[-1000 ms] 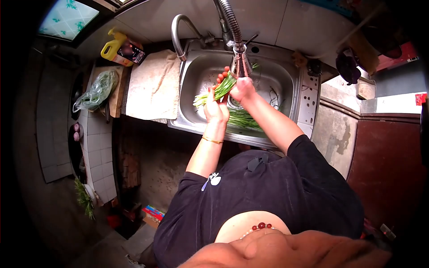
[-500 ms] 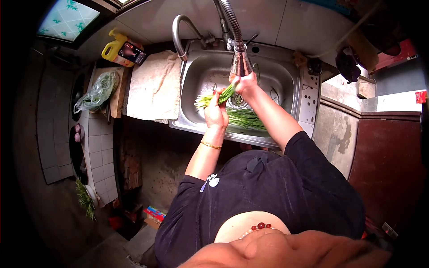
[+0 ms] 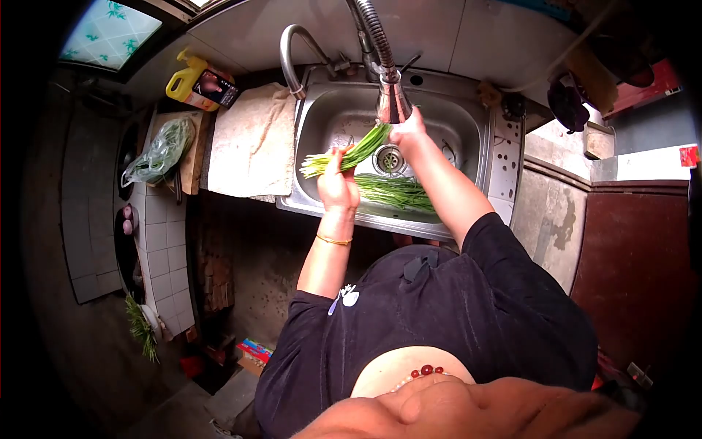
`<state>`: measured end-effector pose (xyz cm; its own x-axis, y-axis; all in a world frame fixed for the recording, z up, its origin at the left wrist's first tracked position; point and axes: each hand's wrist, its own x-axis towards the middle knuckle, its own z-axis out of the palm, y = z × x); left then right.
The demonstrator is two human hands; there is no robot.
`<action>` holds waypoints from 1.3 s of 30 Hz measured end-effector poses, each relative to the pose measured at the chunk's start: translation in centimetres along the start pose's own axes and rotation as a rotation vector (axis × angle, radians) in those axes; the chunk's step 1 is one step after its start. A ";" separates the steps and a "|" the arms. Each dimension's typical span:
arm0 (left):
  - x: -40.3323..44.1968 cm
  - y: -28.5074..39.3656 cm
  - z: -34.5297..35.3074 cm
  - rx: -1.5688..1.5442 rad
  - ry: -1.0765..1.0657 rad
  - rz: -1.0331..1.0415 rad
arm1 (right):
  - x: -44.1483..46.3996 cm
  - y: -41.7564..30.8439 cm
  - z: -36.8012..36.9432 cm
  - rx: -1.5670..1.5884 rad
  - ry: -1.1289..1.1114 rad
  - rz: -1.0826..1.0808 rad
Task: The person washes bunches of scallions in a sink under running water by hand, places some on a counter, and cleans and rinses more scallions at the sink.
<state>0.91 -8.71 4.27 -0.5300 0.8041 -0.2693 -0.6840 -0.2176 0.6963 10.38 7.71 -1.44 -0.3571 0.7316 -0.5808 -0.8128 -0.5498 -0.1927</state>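
Note:
A bunch of long, thin green chives (image 3: 362,151) stretches across the sink, with its pale ends toward the left. My left hand (image 3: 338,184) is closed around it near those pale ends. At the bunch's other end, just under the faucet's spray head (image 3: 393,101), my right hand (image 3: 409,133) grips the stalks; its fingers are partly hidden. More chives (image 3: 395,192) lie loose along the near side of the steel sink (image 3: 314,121). Between both hands and that pile, the drain (image 3: 388,159) shows.
A second curved faucet (image 3: 285,55) stands at the sink's back left. Left of the basin are a beige cloth (image 3: 252,143), a yellow jug (image 3: 191,82) with a phone (image 3: 214,88) against it, and a plastic bag of greens (image 3: 164,150).
My left hand has moved left and slightly toward me, drawing the pale ends of the chives along. More of the bunch and drain now shows. My right hand stays near the spray head.

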 end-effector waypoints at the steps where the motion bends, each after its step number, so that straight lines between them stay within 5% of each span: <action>1: 0.1 0.5 -0.3 -0.003 -0.003 0.013 | 3.8 -0.6 -2.1 0.072 -0.064 0.053; 5: 0.0 1.3 -0.4 0.073 0.010 -0.022 | 11.6 -2.0 -6.8 0.017 -0.128 0.062; 8: 0.5 1.8 -0.4 0.069 -0.002 -0.005 | 4.7 -3.2 -2.2 -0.004 0.124 -0.065; 9: 0.8 2.2 -0.6 0.067 -0.006 0.004 | 3.4 -4.3 -1.4 0.210 0.196 0.012; 13: 2.1 5.7 -2.0 0.087 0.135 0.073 | 3.8 -8.6 -3.8 -0.001 0.141 -0.165; 15: 2.8 7.3 -2.5 0.122 0.108 0.037 | 2.5 -10.5 -4.6 -0.272 0.086 -0.145; 17: 3.7 7.3 -2.0 0.174 0.122 0.004 | 2.2 -10.3 -4.7 -0.844 0.272 -0.197; 20: 5.4 5.7 -1.0 0.215 0.052 -0.098 | 4.1 -9.7 -6.9 -1.826 -0.073 -0.641; 22: 6.1 3.7 0.3 0.256 -0.008 -0.138 | 0.9 -8.0 -3.9 -1.766 -0.471 -0.602; 24: 6.6 1.6 1.6 0.320 -0.045 -0.180 | -0.4 -5.1 -3.1 -1.352 -0.742 -0.348; 28: 6.8 -0.6 4.0 0.397 -0.159 -0.306 | -4.8 -4.3 -0.3 -1.601 -0.777 -0.327; 32: 8.0 -1.6 4.2 0.342 -0.230 -0.394 | -5.8 -5.9 -0.4 -1.284 -0.621 0.028; 39: 8.2 -2.8 4.4 0.242 -0.250 -0.462 | -5.0 -6.5 -1.9 -1.170 -0.631 0.013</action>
<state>0.68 0.90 3.05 -0.0491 0.8983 -0.4367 -0.6666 0.2961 0.6840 18.30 6.85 1.25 -0.7713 0.6090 -0.1851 -0.0485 -0.3461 -0.9369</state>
